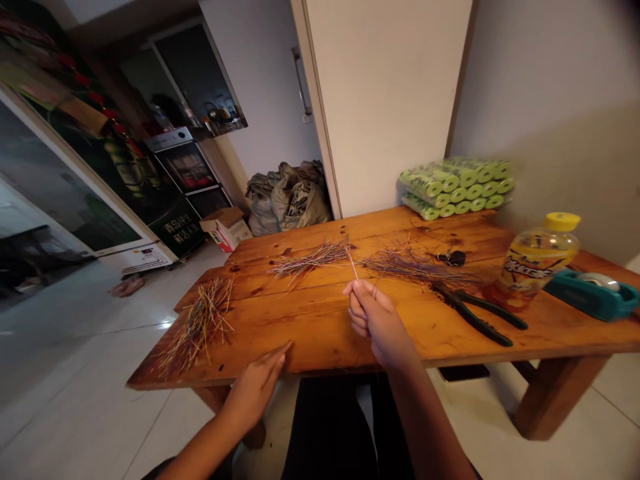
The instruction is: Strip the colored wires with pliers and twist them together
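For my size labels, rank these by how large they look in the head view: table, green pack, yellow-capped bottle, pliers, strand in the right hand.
1. Table
2. Green pack and yellow-capped bottle: too alike to rank, the bottle being nearer the camera
3. Pliers
4. Strand in the right hand

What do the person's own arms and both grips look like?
The left grip and right grip are bare human hands without gloves; no ring, watch or bracelet is visible. The forearms are slender, uncovered and tapering. Whether sleeves begin near the lower edge is unclear.
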`<state>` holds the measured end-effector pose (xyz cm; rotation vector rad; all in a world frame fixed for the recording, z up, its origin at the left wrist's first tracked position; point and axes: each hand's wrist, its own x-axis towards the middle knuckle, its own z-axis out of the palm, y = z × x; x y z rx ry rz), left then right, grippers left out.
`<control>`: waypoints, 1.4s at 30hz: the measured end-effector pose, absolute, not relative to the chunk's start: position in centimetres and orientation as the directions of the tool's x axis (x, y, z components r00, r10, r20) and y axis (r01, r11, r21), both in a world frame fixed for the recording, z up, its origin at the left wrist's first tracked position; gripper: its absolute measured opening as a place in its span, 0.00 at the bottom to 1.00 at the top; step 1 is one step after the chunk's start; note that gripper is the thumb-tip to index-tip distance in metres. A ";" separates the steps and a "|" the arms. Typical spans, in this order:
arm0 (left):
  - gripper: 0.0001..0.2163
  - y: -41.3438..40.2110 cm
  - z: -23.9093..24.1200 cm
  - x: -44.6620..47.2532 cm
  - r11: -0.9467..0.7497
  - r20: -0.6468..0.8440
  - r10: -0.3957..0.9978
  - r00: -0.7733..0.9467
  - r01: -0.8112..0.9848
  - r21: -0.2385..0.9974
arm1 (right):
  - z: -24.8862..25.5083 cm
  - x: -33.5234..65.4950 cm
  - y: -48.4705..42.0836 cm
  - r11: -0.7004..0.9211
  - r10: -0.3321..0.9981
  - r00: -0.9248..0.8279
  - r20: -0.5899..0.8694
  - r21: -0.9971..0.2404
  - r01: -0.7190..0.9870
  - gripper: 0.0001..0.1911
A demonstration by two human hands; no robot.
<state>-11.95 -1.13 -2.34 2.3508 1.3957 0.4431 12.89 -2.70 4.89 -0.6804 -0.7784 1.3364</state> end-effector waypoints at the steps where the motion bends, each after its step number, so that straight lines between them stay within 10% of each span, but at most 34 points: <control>1: 0.20 -1.2 -1.7 -11.6 -0.346 0.055 0.920 0.388 0.739 0.578 | 4.8 12.9 -2.7 0.117 0.993 0.062 0.100 -0.810 -0.575 0.11; 7: 0.30 -1.0 2.6 -9.4 0.110 -0.163 0.964 0.208 0.246 0.963 | 4.1 12.8 -2.4 0.083 0.996 0.019 0.089 -0.811 -0.580 0.12; 11: 0.28 -1.7 5.1 -7.5 0.005 -0.015 0.985 0.172 0.060 0.998 | 3.7 12.6 -2.1 0.041 0.990 -0.084 0.114 -0.802 -0.596 0.12; 24: 0.21 -6.3 2.5 -2.6 -0.169 -0.079 0.892 0.444 0.491 0.855 | 3.0 10.2 -1.5 -0.199 0.941 -0.299 0.158 -0.457 -0.867 0.07; 29: 0.13 -6.3 3.1 -4.5 -0.164 -0.260 0.753 0.604 0.555 0.815 | 4.1 12.5 -2.4 -0.192 0.926 -0.324 0.192 -0.499 -0.845 0.10; 36: 0.31 -3.7 4.4 -1.9 0.182 0.011 0.650 0.760 -0.169 0.969 | 1.9 13.7 -6.8 -0.473 0.765 -0.643 0.016 -0.664 -0.579 0.17; 42: 0.17 -4.3 2.0 2.4 0.358 0.037 0.580 0.814 -0.296 0.885 | -1.2 13.7 -9.0 -0.595 0.702 -0.709 -0.069 -0.604 -0.530 0.19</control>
